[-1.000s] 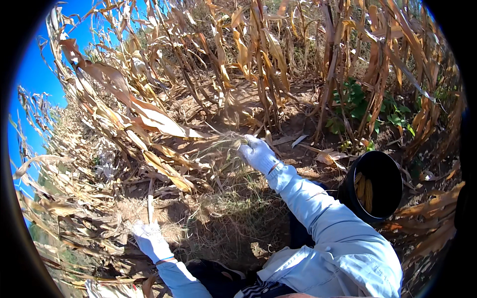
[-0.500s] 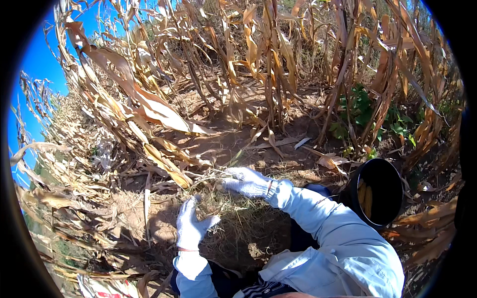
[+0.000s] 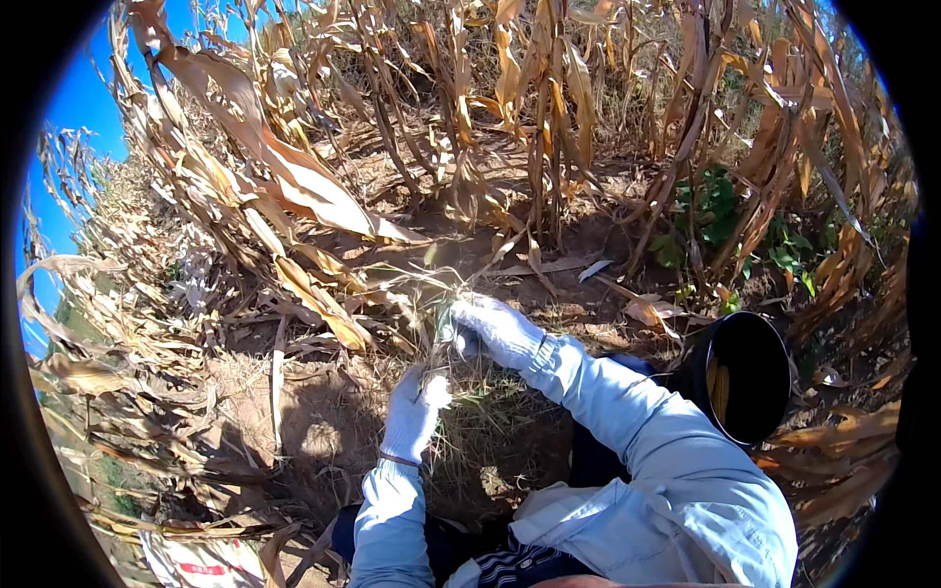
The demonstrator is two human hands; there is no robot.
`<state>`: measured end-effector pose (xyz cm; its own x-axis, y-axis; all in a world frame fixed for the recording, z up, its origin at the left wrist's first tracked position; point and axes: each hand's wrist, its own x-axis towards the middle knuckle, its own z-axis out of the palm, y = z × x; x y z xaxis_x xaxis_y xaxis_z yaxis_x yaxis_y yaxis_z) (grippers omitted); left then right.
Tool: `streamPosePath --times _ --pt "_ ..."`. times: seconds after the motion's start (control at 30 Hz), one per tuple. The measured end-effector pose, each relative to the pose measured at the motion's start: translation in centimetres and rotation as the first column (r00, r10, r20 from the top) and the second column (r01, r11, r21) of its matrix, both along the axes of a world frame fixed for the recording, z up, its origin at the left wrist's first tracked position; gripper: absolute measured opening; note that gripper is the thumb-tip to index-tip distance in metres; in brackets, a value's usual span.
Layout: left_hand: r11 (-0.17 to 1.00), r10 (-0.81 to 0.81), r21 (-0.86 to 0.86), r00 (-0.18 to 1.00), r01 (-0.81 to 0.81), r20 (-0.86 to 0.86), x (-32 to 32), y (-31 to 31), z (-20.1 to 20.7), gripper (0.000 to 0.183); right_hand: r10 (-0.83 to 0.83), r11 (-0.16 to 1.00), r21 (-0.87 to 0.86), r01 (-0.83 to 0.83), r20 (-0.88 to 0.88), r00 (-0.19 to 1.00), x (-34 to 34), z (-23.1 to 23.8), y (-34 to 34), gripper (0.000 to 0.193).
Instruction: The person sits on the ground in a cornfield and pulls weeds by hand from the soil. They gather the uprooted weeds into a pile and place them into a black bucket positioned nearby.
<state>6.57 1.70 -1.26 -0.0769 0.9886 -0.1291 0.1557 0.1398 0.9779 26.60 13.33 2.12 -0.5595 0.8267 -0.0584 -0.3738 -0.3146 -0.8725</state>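
A loose tuft of dry grass (image 3: 429,299) stands up between my two gloved hands, just above the ground. My right hand (image 3: 498,331), in a white knitted glove, has its fingers curled round the right side of the tuft. Lower and to the left, my left hand (image 3: 412,416), gloved the same way, pinches the grass near its lower end with thumb and fingers together. More cut or flattened grass (image 3: 490,431) lies on the soil beneath them.
A black bucket (image 3: 698,377) with several yellow corn cobs (image 3: 719,392) inside stands tilted by my right elbow. Dry corn stalks (image 3: 549,147) rise ahead, with a leaning dry leaf (image 3: 314,191) at left. Green leafy plants (image 3: 711,211) grow at right. A white sack (image 3: 201,559) lies lower left.
My left hand has moved up and right from an open pose and closed on the grass. My right hand has shifted slightly, raising the tuft more upright.
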Motion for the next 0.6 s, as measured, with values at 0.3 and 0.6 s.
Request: streamPosePath --times 0.3,0.6 --pt "0.982 0.019 0.183 0.93 0.052 -0.367 -2.0 -0.7 -0.8 0.048 -0.223 0.955 -0.218 0.201 -0.081 0.971 1.0 0.5 1.4 0.015" --pt "0.981 0.084 0.191 0.876 0.01 -0.475 -3.8 -2.2 2.2 0.028 -0.452 0.86 -0.357 0.365 -0.2 0.869 3.2 1.6 3.5 0.007"
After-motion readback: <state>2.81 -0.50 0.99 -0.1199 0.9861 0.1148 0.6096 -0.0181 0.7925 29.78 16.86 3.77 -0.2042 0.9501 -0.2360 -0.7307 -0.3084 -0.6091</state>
